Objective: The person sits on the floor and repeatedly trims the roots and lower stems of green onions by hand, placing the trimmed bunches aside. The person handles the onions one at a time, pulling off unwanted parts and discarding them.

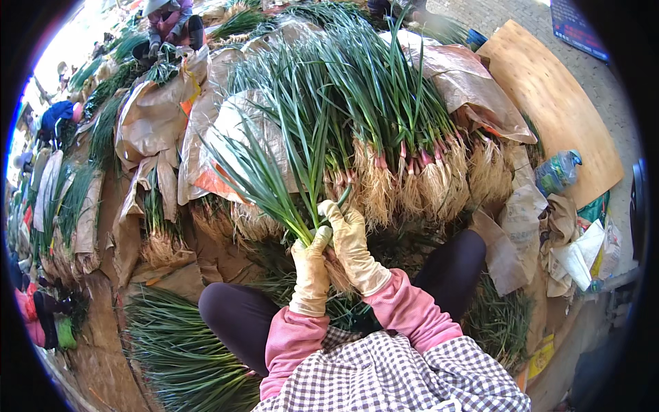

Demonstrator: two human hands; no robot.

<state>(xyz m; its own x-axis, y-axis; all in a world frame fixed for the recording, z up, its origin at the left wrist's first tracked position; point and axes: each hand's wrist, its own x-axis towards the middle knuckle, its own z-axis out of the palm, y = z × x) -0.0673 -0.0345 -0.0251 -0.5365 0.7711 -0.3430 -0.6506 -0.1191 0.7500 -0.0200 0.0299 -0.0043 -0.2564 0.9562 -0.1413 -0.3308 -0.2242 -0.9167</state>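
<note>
My left hand (310, 273), in a pale rubber glove, is closed around the stems of a small bunch of green garlic plants (296, 219). Their long leaves fan up and to the left. Below the grip, the pale roots (337, 270) hang between my two hands. Close beside it, my gloved right hand (355, 252) has its fingers bent around a curled green leaf (344, 195) at the stems. Just beyond my hands lies a large pile of green garlic (381, 98), with pinkish stems and stringy roots facing me.
More garlic (190, 345) lies by my left knee. Loose trimmed leaves (273, 273) cover the ground between my legs. Woven sacks (252, 123) drape the piles. At right are a plastic bottle (558, 172) and a plywood board (556, 98). Another person (172, 23) sits at upper left.
</note>
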